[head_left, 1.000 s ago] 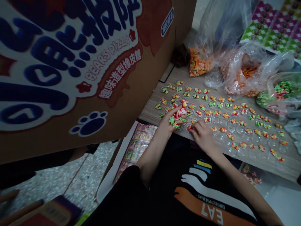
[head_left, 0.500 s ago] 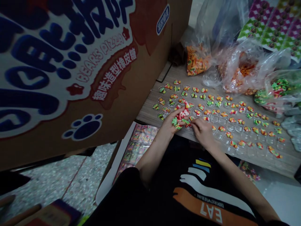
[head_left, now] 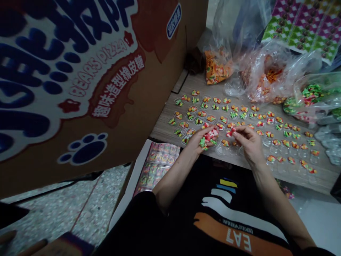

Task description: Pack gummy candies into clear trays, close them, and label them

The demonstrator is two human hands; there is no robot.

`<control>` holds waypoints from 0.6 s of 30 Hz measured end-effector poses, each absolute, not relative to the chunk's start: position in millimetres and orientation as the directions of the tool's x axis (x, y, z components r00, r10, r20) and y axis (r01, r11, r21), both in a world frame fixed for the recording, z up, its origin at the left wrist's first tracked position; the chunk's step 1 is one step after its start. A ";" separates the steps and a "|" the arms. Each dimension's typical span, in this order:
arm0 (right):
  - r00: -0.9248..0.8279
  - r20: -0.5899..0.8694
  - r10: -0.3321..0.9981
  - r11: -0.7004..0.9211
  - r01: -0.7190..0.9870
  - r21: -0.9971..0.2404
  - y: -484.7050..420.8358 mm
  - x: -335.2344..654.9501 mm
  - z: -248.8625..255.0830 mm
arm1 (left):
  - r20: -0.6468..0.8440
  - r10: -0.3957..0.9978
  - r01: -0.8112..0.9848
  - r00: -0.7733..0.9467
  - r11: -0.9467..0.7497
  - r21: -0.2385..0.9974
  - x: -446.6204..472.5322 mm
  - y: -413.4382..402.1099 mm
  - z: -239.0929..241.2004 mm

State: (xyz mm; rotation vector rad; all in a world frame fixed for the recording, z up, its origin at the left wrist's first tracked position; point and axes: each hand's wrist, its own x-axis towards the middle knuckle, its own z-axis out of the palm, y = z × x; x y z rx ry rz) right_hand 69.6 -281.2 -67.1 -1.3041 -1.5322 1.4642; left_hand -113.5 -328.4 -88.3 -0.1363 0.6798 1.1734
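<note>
My left hand (head_left: 197, 141) is cupped around a small pile of gummy candies (head_left: 209, 137), red-and-white ones on top and green ones by the fingers. To its right, my right hand (head_left: 247, 139) pinches a red gummy candy (head_left: 231, 132) between thumb and fingertips, just over the rows. Small clear plastic blister cups (head_left: 225, 149) stand in rows on the table. Many contain orange and red pieces; those on the left also have green ones. Some near cups are partly hidden by my hands.
A big printed cardboard box (head_left: 128, 142) rises on the left. Clear bags of orange pieces (head_left: 218, 67) and green-and-red pieces (head_left: 311, 96) lie along the back of the wood-grain table (head_left: 162, 122). Printed sheets (head_left: 301, 28) are behind them; stacked clear cups (head_left: 329, 137) lie far right.
My right hand has moved right, away from my left hand, and a red gummy candy now shows at its fingertips. My left hand still holds its pile. The whole view has shifted slightly.
</note>
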 end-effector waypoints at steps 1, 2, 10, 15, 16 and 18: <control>-0.319 -0.207 0.925 -0.133 0.241 -0.961 -285.7 76.4 -68.8 | -0.560 0.803 -0.892 0.204 0.389 0.233 -118.8 -328.6 -88.1; -0.347 -0.232 0.909 -0.137 0.277 -0.951 -291.2 82.2 -71.2 | -0.564 0.802 -0.902 0.194 0.372 0.219 -123.7 -328.4 -87.8; -0.543 -0.093 0.834 0.349 0.652 -0.673 -326.1 81.8 -103.5 | -0.556 0.807 -0.923 0.199 0.345 0.169 -129.3 -322.7 -81.3; -0.599 0.042 0.800 0.542 0.690 -0.480 -331.6 77.6 -110.9 | -0.531 0.818 -0.918 0.220 0.358 0.170 -124.5 -327.0 -84.2; -0.602 0.045 0.797 0.541 0.680 -0.495 -331.5 78.6 -109.2 | -0.535 0.812 -0.913 0.232 0.372 0.168 -123.3 -327.2 -85.8; -0.574 0.055 0.817 0.488 0.638 -0.595 -328.4 81.4 -102.4 | -0.554 0.792 -0.899 0.256 0.405 0.164 -118.5 -326.1 -88.5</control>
